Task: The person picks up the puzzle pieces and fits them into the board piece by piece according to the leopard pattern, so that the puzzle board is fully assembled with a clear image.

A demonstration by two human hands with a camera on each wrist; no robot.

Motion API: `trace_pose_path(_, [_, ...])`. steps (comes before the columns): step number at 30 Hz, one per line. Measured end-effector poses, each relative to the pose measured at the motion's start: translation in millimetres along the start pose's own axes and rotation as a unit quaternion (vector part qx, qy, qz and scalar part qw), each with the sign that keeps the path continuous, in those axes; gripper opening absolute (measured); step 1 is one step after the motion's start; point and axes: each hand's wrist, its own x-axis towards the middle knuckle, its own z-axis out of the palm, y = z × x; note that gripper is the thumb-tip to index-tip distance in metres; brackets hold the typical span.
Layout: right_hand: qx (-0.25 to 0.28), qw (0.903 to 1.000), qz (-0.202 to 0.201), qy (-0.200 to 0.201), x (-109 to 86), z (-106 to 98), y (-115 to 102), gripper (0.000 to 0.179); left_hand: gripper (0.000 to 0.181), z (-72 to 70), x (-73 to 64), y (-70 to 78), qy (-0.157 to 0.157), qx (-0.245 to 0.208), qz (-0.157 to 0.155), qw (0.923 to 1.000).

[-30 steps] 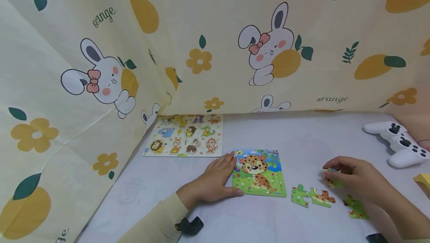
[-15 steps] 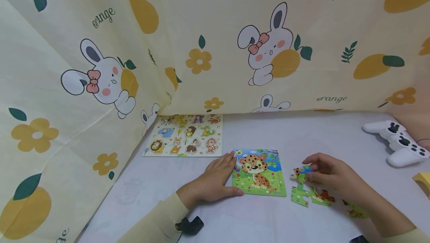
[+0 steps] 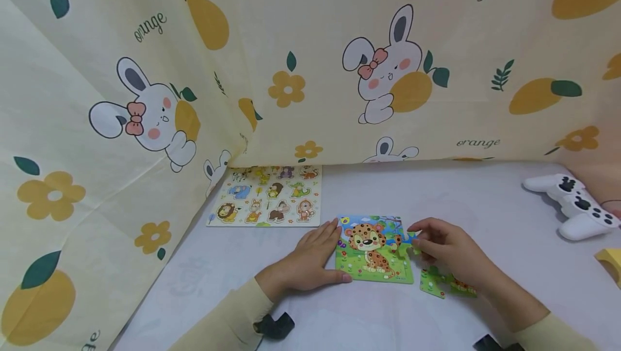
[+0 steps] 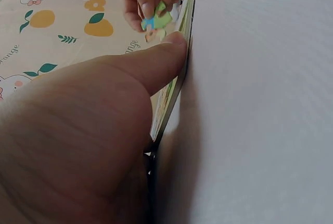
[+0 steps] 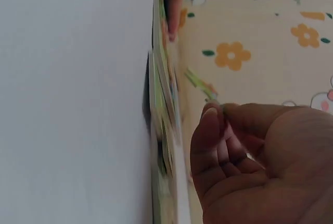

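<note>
The right grip [image 3: 453, 248] pinches a piece [image 3: 402, 248] above the puzzle [image 3: 368, 256], whose edge the left grip [image 3: 312, 263], thumb wide, touches.

- The long, pale-beige fabric left sleeve [image 3: 225, 316] enters from seven o'clock, wrist bare.
- The bare left hand [image 3: 308, 265] lies palm down — fingers [image 3: 323, 236] extended toward one o'clock, thumb [image 3: 335, 276] toward three.
- The matching beige fabric right sleeve [image 3: 553, 332] enters from five o'clock.
- The bare right hand [image 3: 453, 248], at the left hand's three o'clock, points toward ten — thumb and forefinger pinching, other fingers curled.
</note>
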Motion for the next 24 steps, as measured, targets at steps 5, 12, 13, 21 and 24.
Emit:
trace_pose_path(5, [0.027,0.9993,0.027,-0.003,7.6,16.5,-2.5,0.032,0.112,0.5,0.0,-0.7,0.0,0.003,-0.001,1.0])
trace_pose_path(12, [0.012,0.9994,0.033,0.0,12.2,29.9,-5.4,0.035,0.112,0.2,-0.2,-0.5,-0.002,0.001,0.0,1.0])
trace_pose_path(13, [0.002,0.9994,0.034,0.003,12.0,30.1,-6.1,0.035,0.112,0.4,-0.1,-0.7,-0.002,0.002,0.0,1.0])
trace_pose_path(21, [-0.167,0.9848,-0.025,0.04,6.9,25.6,-14.4,0.023,0.112,0.2,0.1,-1.0,-0.002,-0.002,-0.003,1.0])
trace_pose_path(24, [-0.204,0.9764,-0.066,0.031,4.2,24.3,-16.4,0.021,0.112,0.3,0.2,-1.1,-0.002,-0.003,-0.003,1.0])
